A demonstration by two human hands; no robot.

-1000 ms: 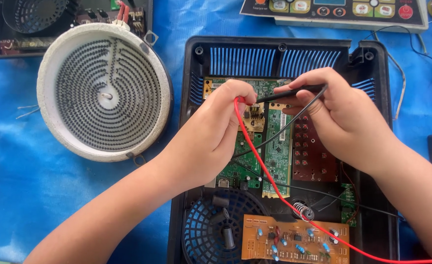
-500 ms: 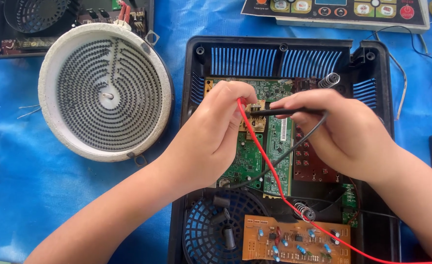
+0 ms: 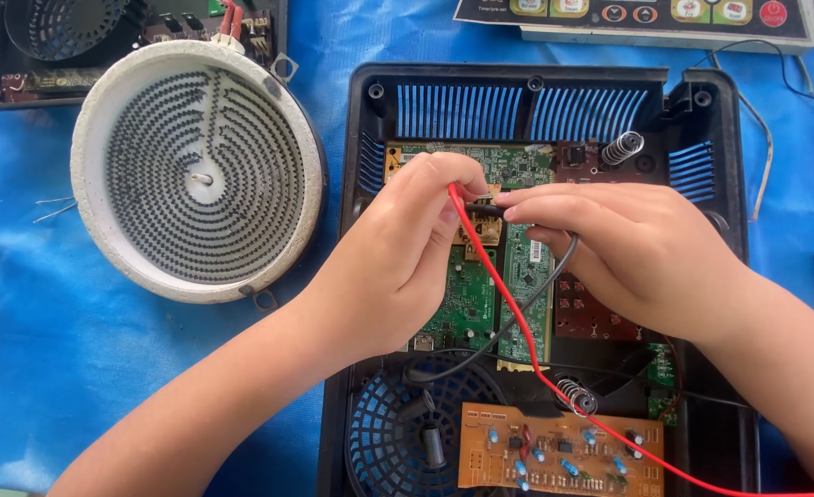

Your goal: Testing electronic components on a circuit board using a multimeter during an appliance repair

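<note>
An opened black appliance case (image 3: 370, 276) lies before me with a green circuit board (image 3: 467, 304) inside. My left hand (image 3: 398, 258) pinches a red test probe (image 3: 453, 195) over the board's upper part; its red lead (image 3: 554, 391) trails off to the lower right. My right hand (image 3: 628, 248) holds a black test probe (image 3: 485, 210) beside the red one, its black lead (image 3: 517, 317) looping down toward the fan grille. Both probe tips are hidden by my fingers.
A round white heating coil plate (image 3: 195, 170) rests on the blue sheet at left. An orange board (image 3: 559, 451) and a blue fan grille (image 3: 389, 433) sit at the case's lower end. A control panel (image 3: 637, 14) lies at the top, another black case (image 3: 20, 46) top left.
Both hands have shifted slightly left over the board. The right hand has turned flatter, its fingers coming closer to the left hand, and the probes meet nearer the board's upper edge.
</note>
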